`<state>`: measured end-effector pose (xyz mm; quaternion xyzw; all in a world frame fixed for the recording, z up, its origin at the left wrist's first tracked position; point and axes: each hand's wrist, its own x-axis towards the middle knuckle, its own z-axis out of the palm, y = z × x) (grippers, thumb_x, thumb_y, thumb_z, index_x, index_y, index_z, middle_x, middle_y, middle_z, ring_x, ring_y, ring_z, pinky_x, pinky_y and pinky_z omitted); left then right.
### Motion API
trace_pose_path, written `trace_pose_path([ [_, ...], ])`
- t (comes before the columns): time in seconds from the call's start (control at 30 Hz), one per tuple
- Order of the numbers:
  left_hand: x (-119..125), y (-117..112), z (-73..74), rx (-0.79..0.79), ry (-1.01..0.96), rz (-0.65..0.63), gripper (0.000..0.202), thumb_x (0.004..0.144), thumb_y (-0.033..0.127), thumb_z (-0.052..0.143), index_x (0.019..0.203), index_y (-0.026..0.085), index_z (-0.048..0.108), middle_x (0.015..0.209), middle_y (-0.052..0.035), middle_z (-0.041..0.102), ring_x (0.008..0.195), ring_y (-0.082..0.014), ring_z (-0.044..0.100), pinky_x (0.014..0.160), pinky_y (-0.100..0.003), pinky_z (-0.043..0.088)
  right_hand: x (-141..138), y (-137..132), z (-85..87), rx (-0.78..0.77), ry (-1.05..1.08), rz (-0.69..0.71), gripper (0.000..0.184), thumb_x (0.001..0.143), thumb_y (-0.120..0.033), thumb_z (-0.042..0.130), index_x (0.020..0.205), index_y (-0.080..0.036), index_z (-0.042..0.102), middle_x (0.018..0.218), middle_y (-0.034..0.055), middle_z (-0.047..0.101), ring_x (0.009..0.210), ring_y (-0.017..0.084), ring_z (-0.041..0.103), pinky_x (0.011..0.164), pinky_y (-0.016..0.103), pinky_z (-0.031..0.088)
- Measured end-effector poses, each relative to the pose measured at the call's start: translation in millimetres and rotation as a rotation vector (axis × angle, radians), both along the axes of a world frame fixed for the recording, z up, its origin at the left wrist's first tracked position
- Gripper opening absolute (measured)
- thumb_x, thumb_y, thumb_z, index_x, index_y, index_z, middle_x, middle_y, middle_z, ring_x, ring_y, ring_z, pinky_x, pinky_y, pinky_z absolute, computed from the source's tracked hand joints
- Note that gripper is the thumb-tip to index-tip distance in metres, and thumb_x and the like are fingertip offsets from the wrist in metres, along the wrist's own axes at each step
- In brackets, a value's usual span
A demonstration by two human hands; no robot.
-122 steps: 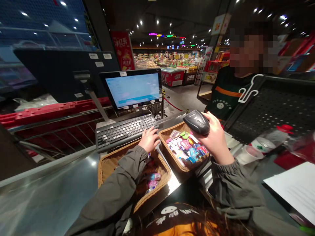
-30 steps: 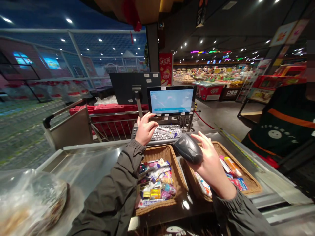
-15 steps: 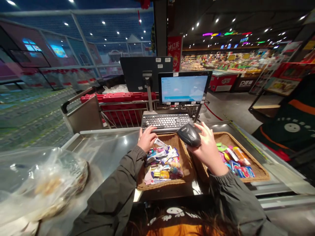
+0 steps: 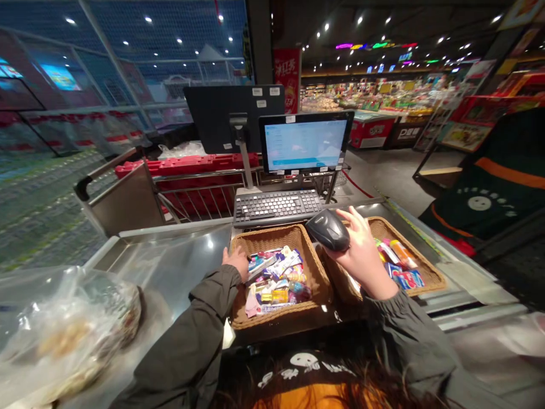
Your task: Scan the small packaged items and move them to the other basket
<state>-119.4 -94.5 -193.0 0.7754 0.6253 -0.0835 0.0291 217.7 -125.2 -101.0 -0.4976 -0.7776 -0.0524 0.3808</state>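
My right hand (image 4: 363, 253) is closed around a black barcode scanner (image 4: 327, 229), held up between two wicker baskets. My left hand (image 4: 237, 263) rests at the left rim of the left basket (image 4: 272, 233), against the small coloured packets (image 4: 275, 278) inside. Its fingers are turned away from me and mostly hidden. The right basket (image 4: 431, 274) also holds several snack packets and sits just right of my right hand.
A keyboard (image 4: 276, 205) and a lit screen (image 4: 304, 145) stand behind the baskets on the steel counter (image 4: 170, 264). A clear plastic bag of food (image 4: 63, 329) lies at the near left. Red trolleys (image 4: 191, 170) are behind a rail. A person in a dark top (image 4: 494, 193) stands at the right.
My left hand has come back from the keyboard and dropped to the left basket's rim. The packet it held a second ago is no longer in it. The scanner has stayed in my right hand.
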Motion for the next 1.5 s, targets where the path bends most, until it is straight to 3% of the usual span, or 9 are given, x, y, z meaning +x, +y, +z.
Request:
trace_pose_path([
  [0.2, 53.2, -1.0, 50.8, 0.107, -0.040, -0.291, 0.027, 0.083, 0.034, 0.065, 0.107, 0.024, 0.073, 0.149, -0.0145, 0.048, 0.145, -0.0365, 0.030, 0.112, -0.073, 0.016, 63.8, -5.8, 5.6, 0.084, 0.003, -0.231, 0.034, 0.078, -0.042, 0.068, 0.104, -0.019, 0.067, 0.136, 0.0174, 0.055, 0.140, 0.042, 0.037, 0.110, 0.067, 0.031],
  [0.33, 105.5, 16.4, 60.8, 0.165, -0.158, -0.472, 0.026, 0.084, 0.035, 0.066, 0.107, 0.025, 0.072, 0.149, -0.0116, 0.048, 0.145, -0.0349, 0.031, 0.113, -0.072, 0.017, 107.5, -11.7, 7.8, 0.126, 0.015, -0.364, 0.041, 0.078, -0.042, 0.067, 0.110, -0.018, 0.065, 0.134, 0.0177, 0.057, 0.138, 0.042, 0.039, 0.109, 0.067, 0.032],
  [0.63, 237.9, 68.1, 31.3, 0.035, -0.202, -0.656, 0.035, 0.083, 0.046, 0.067, 0.110, 0.024, 0.071, 0.149, -0.0143, 0.046, 0.145, -0.0379, 0.030, 0.112, -0.073, 0.016, 167.6, -17.4, -2.2, 0.141, 0.023, -0.449, 0.038, 0.078, -0.039, 0.067, 0.109, -0.017, 0.064, 0.133, 0.0186, 0.057, 0.139, 0.040, 0.039, 0.110, 0.061, 0.035],
  [0.83, 325.4, 78.6, -1.0, 0.018, -0.212, -0.607, 0.054, 0.078, 0.061, 0.066, 0.111, 0.017, 0.070, 0.155, -0.0172, 0.037, 0.148, -0.0379, 0.022, 0.116, -0.069, 0.010, 187.7, -1.5, -6.3, 0.109, 0.081, -0.456, 0.041, 0.075, -0.037, 0.068, 0.112, -0.020, 0.063, 0.133, 0.0167, 0.057, 0.139, 0.040, 0.038, 0.111, 0.066, 0.030],
  [0.97, 366.6, 81.6, -29.7, -0.026, -0.168, -0.584, 0.062, 0.072, 0.057, 0.073, 0.116, 0.013, 0.068, 0.155, -0.0207, 0.035, 0.147, -0.0380, 0.021, 0.118, -0.065, 0.009, 198.8, 12.0, -11.9, 0.101, 0.093, -0.435, 0.038, 0.073, -0.035, 0.069, 0.108, -0.021, 0.064, 0.133, 0.0157, 0.057, 0.139, 0.039, 0.038, 0.112, 0.064, 0.030],
  [1.13, 390.8, 87.6, -52.0, -0.036, -0.112, -0.610, 0.062, 0.071, 0.049, 0.075, 0.120, 0.012, 0.067, 0.152, -0.0210, 0.040, 0.146, -0.0382, 0.024, 0.122, -0.056, 0.001, 209.5, 22.7, -17.6, 0.086, 0.099, -0.444, 0.037, 0.075, -0.035, 0.069, 0.109, -0.021, 0.063, 0.136, 0.0151, 0.056, 0.139, 0.038, 0.038, 0.113, 0.065, 0.029],
  [1.27, 395.8, 94.6, -54.9, -0.055, -0.089, -0.584, 0.066, 0.069, 0.045, 0.077, 0.122, 0.007, 0.065, 0.148, -0.0244, 0.044, 0.144, -0.0385, 0.028, 0.121, -0.056, 0.011, 218.2, 28.3, -21.4, 0.078, 0.120, -0.440, 0.036, 0.076, -0.037, 0.070, 0.108, -0.021, 0.064, 0.136, 0.0150, 0.056, 0.139, 0.038, 0.038, 0.114, 0.064, 0.029],
  [1.4, 386.2, 104.5, -43.5, -0.082, -0.103, -0.537, 0.059, 0.070, 0.039, 0.073, 0.120, 0.009, 0.065, 0.148, -0.0231, 0.044, 0.143, -0.0378, 0.032, 0.118, -0.060, 0.021, 225.7, 31.3, -25.6, 0.074, 0.134, -0.451, 0.039, 0.075, -0.039, 0.072, 0.108, -0.020, 0.064, 0.133, 0.0160, 0.058, 0.138, 0.038, 0.040, 0.113, 0.064, 0.031],
  [1.5, 361.5, 110.9, -19.9, -0.072, -0.115, -0.523, 0.056, 0.066, 0.040, 0.074, 0.115, 0.014, 0.067, 0.154, -0.0198, 0.037, 0.147, -0.0382, 0.023, 0.118, -0.064, 0.014, 226.3, 31.4, -27.9, 0.068, 0.142, -0.459, 0.037, 0.076, -0.038, 0.070, 0.108, -0.020, 0.064, 0.133, 0.0164, 0.058, 0.139, 0.038, 0.040, 0.111, 0.064, 0.032],
])
